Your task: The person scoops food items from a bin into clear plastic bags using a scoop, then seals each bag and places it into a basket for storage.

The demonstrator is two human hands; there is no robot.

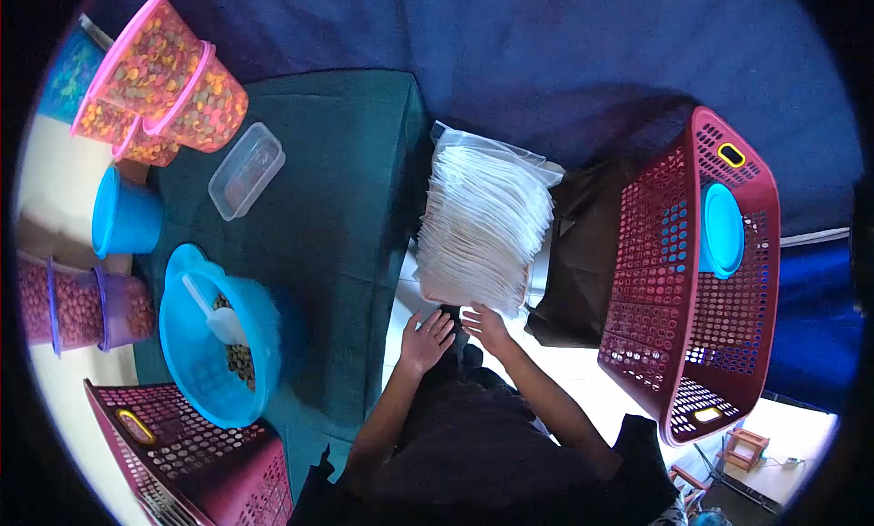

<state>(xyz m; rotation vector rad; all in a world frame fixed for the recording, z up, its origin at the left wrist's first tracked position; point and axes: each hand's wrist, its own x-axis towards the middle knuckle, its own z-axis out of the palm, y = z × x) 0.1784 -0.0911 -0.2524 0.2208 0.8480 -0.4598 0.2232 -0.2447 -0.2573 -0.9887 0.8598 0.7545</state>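
Note:
In front of me is a thick, fanned-out stack of clear plastic bags (487, 221), its near edge close to my hands. My left hand (428, 341) is just below the stack's near left corner, palm up with fingers stretched and nothing in it. My right hand (487, 328) is beside it at the near edge of the stack, fingers extended and apart. Whether its fingertips touch the bags I cannot make out. On the green-covered table (319, 180) to the left stands a blue basin (264, 344) with a white scoop (218, 315) and small brown pieces inside.
A clear plastic tub (248, 171) lies on the table. Pink-lidded tubs of colourful pieces (211, 103), a blue tub (127, 215) and purple-lidded tubs (77, 305) line the left. A maroon basket (196, 444) is near left; another (651, 280), holding a blue-lidded container (722, 230), stands right.

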